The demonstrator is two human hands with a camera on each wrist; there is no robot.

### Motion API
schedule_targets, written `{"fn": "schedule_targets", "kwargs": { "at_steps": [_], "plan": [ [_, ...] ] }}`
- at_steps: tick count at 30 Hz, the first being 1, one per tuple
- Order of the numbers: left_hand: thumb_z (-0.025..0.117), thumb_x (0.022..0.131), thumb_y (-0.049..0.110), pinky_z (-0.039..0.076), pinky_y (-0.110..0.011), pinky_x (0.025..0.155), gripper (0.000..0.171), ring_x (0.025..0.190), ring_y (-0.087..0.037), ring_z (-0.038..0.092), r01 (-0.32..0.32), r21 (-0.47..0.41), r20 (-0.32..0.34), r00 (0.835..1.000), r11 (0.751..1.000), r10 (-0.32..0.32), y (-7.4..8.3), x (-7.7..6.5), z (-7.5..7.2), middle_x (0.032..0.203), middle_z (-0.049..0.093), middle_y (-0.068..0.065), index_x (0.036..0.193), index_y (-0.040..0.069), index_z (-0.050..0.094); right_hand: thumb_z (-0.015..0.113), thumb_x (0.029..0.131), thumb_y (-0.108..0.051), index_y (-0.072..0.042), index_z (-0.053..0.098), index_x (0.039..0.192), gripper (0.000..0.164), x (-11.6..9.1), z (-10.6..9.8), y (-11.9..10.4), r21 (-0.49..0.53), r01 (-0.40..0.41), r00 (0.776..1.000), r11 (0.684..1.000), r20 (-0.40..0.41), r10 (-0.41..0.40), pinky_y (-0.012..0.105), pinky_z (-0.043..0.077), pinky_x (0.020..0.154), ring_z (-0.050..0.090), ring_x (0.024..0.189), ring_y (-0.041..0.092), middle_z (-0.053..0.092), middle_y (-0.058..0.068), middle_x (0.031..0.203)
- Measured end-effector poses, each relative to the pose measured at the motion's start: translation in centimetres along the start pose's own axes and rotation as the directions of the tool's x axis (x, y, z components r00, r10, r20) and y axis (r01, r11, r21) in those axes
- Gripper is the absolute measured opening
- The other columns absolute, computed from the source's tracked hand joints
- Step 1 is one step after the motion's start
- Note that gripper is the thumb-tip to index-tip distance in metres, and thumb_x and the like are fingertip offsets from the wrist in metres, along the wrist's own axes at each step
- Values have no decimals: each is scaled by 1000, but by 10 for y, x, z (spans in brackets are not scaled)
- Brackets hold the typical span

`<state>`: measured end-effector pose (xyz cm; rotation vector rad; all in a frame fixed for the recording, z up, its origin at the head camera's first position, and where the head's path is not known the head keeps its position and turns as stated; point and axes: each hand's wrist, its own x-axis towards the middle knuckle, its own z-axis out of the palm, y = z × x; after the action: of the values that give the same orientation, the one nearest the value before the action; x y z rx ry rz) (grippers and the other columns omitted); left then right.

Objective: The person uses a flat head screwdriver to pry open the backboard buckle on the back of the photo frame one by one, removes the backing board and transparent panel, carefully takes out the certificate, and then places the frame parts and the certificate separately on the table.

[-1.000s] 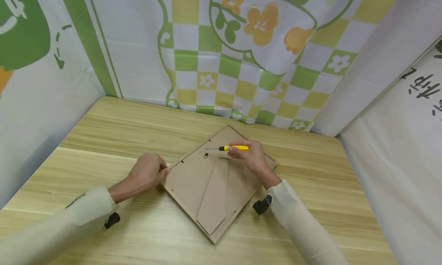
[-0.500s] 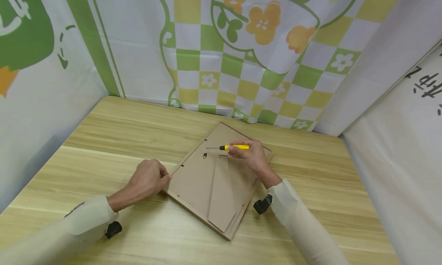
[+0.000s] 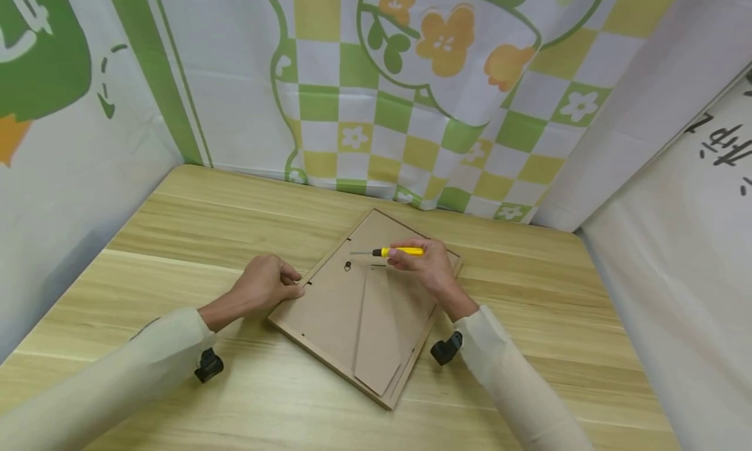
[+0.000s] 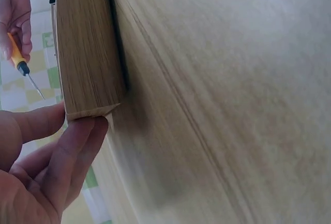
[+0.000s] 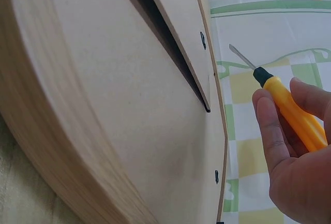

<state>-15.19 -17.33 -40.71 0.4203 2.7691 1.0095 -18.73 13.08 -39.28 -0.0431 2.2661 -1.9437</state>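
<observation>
Pointing leftward from the right hand (image 3: pixel 433 265) gripping its handle, the yellow-handled flathead screwdriver (image 3: pixel 407 250) is hovering over the picture frame (image 3: pixel 330 315), which is lying back-up beneath that hand and touching the nearer left hand (image 3: pixel 266 284), now pinching its edge.

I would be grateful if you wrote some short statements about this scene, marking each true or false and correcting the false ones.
1. The right-hand grip holds a yellow-handled screwdriver. True.
2. Both grips hold screwdrivers. False: the left-hand grip pinches an edge of the picture frame.
3. The picture frame's back, with its stand leg, faces up. True.
4. The screwdriver points toward the right sleeve. False: its shaft points to the person's left.
5. The backdrop is plain blue. False: the backdrop shows green, yellow and white checks.
6. The tabletop has a wood-grain pattern. True.
</observation>
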Motion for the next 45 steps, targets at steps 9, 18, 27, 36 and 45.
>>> {"fn": "schedule_targets", "kwargs": {
  "at_steps": [9,18,27,36,45],
  "plan": [
    [72,86,10,58,-39,73,21,89,-30,71,11,36,-8,1000,999,-11,3,-2,8,97,75,-16,103,-2,75,71,88,-2,12,67,114,29,0,1,1,11,-1,1000,1000,5,1,31,60,80,72,78,12,70,21,107],
    [69,87,6,60,-40,73,30,94,-35,71,50,-14,-5,999,999,-50,10,-18,15,103,73,-22,113,-8,69,73,86,-1,10,68,114,31,-2,1,2,-14,-14,1000,1000,26,14,31,60,80,72,79,11,71,22,111],
    [63,84,-3,47,-24,55,32,72,-17,62,122,-87,10,992,989,-122,17,-27,22,98,73,-20,115,-8,68,76,85,-8,4,72,113,31,-6,4,5,-89,-24,992,996,123,34,28,59,82,73,85,12,74,18,106],
    [60,85,-5,59,-36,69,39,89,-28,69,141,-107,64,989,984,-135,25,-31,25,101,71,-22,123,-16,55,79,82,-11,1,73,111,32,-15,12,10,-159,4,974,987,223,32,27,59,78,72,82,14,75,16,105],
    [59,87,-6,58,-30,58,40,88,-28,68,227,-200,123,971,953,-206,26,-31,22,107,67,-26,125,-17,49,82,78,-9,-1,76,107,30,-22,23,16,-216,37,953,976,301,31,18,50,65,58,82,11,75,14,105]
  ]
}}
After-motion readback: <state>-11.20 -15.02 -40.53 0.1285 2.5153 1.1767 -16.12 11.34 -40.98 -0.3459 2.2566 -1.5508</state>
